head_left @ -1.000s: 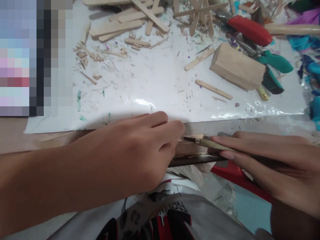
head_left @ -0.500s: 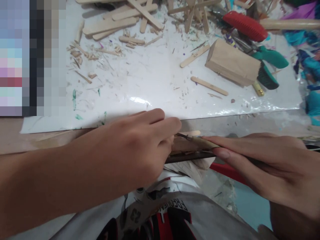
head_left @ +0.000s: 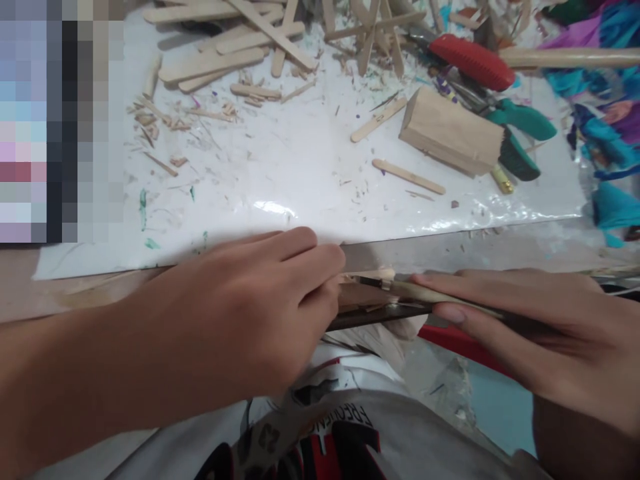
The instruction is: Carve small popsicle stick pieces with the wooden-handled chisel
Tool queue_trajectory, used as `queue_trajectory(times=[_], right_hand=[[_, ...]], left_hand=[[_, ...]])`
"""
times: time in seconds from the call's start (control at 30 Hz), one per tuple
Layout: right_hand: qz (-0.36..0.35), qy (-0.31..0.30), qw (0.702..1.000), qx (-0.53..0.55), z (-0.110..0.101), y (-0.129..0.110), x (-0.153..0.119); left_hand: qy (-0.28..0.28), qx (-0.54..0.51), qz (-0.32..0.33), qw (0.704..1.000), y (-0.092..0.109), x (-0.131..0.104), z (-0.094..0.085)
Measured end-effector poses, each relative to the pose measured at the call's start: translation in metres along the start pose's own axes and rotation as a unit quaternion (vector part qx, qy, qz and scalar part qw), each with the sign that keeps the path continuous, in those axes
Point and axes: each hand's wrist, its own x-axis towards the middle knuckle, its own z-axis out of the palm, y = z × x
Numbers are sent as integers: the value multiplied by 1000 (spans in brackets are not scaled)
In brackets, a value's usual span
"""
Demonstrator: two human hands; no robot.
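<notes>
A left hand (head_left: 270, 300) is curled closed over one end of a wooden stick (head_left: 371, 274) at the table's near edge, on the person's side of a wooden block (head_left: 450, 137). The right hand (head_left: 545, 333), nearer than the block and separate from the left, pinches a slim carving tool (head_left: 413, 291) between thumb and fingers, its dark tip at the stick; whether the tip touches the wood cannot be told. The block rests on a white sheet (head_left: 240, 193), with one flat stick (head_left: 379, 120) just to its left and another (head_left: 409, 177) nearer the person. Green handles (head_left: 527, 119) jut out right of the block, and a red handle (head_left: 473, 61) lies beyond it. Well left of the block are shavings (head_left: 157, 120) and, farther back, piled sticks (head_left: 215, 65).
</notes>
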Motion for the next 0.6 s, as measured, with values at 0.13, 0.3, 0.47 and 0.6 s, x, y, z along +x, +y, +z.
queue_trajectory(times=[0.13, 0.3, 0.47, 0.6], right_hand=[[-28, -37, 999, -3, -1, -4, 5], [-53, -42, 997, -24, 7, -5, 1], [-101, -28, 993, -54, 14, -2, -9], [-143, -40, 985, -88, 17, 1, -14]], left_hand=[[5, -5, 4, 1000, -1, -2, 1], [10, -4, 9, 1000, 1, -2, 3], [9, -9, -2, 1000, 2, -3, 5], [2, 5, 6, 1000, 2, -4, 4]])
